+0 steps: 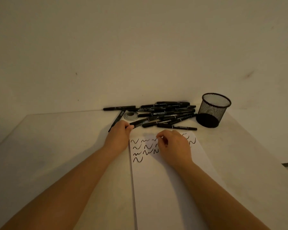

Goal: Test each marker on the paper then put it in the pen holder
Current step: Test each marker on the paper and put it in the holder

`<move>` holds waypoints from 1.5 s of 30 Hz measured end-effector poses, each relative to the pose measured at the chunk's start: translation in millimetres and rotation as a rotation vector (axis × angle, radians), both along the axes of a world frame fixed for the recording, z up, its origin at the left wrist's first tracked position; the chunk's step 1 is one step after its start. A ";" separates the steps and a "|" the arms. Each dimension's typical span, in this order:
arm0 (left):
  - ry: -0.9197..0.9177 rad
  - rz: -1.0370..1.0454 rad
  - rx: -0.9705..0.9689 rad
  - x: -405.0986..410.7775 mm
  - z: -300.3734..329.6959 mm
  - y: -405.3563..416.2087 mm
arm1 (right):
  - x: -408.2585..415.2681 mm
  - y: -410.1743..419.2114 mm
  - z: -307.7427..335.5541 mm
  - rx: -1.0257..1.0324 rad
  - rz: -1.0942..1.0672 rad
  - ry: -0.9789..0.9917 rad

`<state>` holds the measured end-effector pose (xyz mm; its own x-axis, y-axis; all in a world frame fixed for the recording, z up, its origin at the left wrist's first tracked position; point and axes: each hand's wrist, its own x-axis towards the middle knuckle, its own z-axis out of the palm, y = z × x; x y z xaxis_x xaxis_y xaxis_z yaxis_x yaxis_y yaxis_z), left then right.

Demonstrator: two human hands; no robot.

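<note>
White table (56,146): markers' (166,113) label print unreadable.

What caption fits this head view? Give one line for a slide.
Left hand grips a black marker from the pile beside an empty black mesh pen holder; white paper bears squiggles.

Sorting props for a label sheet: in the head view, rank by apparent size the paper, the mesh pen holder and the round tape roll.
1. paper, by far the largest, though nearest the camera.
2. mesh pen holder.
3. round tape roll, clearly smallest, partly under markers.
</note>
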<state>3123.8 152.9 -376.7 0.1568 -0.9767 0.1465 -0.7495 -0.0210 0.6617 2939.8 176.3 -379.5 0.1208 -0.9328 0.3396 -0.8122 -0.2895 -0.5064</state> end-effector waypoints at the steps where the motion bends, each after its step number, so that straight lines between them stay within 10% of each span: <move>1: 0.083 0.000 -0.041 -2.8 6.7 5.2 | 1.2 1.1 3.7 0.049 0.000 -0.113; 7: -0.009 -0.325 -0.146 -40.5 40.5 60.2 | 18.1 18.9 40.7 0.308 0.148 -0.931; 17: 0.101 -0.450 -0.045 -48.3 51.7 97.5 | 7.6 52.3 59.3 0.302 0.182 -0.717; 24: 0.659 -0.487 0.412 -53.0 47.4 101.3 | -0.1 55.3 54.0 0.586 0.139 -0.848; 30: 1.114 -0.511 0.674 -10.2 35.2 119.2 | -72.4 22.1 73.3 0.365 -0.155 -1.484; 38: 0.093 -0.310 -0.080 -9.3 15.3 91.7 | -19.7 28.4 50.1 0.453 0.052 -0.723; 45: -0.053 -0.301 -0.133 -4.6 -12.3 86.6 | -2.6 31.3 10.9 0.250 0.023 -0.688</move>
<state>3119.2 239.5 -389.0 -0.1468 -0.9498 0.2763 -0.7421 0.2905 0.6040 2937.2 207.6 -368.6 -0.0226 -0.9921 0.1231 -0.2819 -0.1118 -0.9529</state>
